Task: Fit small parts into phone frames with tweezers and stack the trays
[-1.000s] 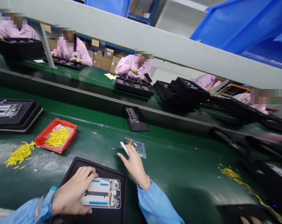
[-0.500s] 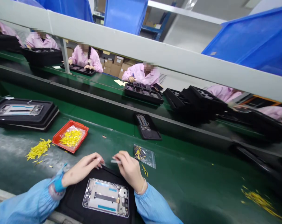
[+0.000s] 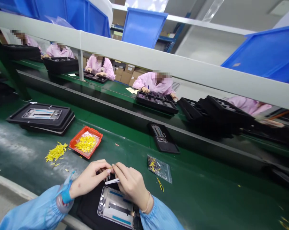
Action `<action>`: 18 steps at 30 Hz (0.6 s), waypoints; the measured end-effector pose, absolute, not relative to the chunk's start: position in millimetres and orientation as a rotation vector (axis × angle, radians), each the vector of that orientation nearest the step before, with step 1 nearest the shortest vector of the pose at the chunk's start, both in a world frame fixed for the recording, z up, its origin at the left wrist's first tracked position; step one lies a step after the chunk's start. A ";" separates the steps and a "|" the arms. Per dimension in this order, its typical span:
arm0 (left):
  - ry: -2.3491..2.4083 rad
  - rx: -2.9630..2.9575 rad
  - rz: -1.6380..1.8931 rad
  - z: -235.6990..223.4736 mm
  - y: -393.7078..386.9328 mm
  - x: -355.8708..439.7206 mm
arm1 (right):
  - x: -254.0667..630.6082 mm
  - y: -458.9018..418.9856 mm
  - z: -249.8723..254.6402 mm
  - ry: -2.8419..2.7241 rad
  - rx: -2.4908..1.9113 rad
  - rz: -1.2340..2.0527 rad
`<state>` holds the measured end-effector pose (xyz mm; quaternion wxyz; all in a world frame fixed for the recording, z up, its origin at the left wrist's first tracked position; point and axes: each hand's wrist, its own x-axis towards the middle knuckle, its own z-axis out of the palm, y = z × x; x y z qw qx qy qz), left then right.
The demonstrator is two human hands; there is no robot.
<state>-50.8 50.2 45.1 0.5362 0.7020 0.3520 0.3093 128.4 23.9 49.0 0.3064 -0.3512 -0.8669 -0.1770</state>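
Observation:
My right hand [image 3: 133, 183] is closed around a thin white stick-like tool [image 3: 112, 181], whose tip points left. Its fingertips meet those of my left hand [image 3: 92, 179], which is bent in a pinch; anything between those fingers is too small to make out. Just below the hands lies an open phone frame [image 3: 115, 206] with blue strips and a dark flat cable, resting on a black foam tray [image 3: 89, 204]. My right hand and wrist cover the frame's upper right part.
Left of my hands are a red tray [image 3: 100, 137] of yellow slips and a loose yellow pile [image 3: 55, 152]. Stacked black trays [image 3: 63, 119] stand at far left. A zip bag [image 3: 165, 172] lies to the right. Co-workers in pink sit beyond the dark rail [image 3: 125, 113].
My hands have come together, fingertips now touching, and the white tool sits lower, by the frame's upper edge. The whole view has shifted, so things appear further right and slightly lower.

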 end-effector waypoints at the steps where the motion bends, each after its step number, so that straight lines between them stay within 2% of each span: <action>1: 0.873 1.784 0.777 45.6 50.2 -53.2 | 123.8 25.4 48.8 -2.286 -0.973 -0.360; 6: 1.000 2.202 0.804 43.2 50.8 -65.4 | 108.0 36.0 51.6 -2.265 -1.159 0.095; 13: 1.128 2.347 0.784 34.3 55.0 -81.4 | 94.0 55.7 47.0 -2.417 -1.149 0.114; 18: 1.188 2.223 0.994 25.9 56.8 -97.7 | 81.7 77.5 46.5 -2.312 -1.112 0.236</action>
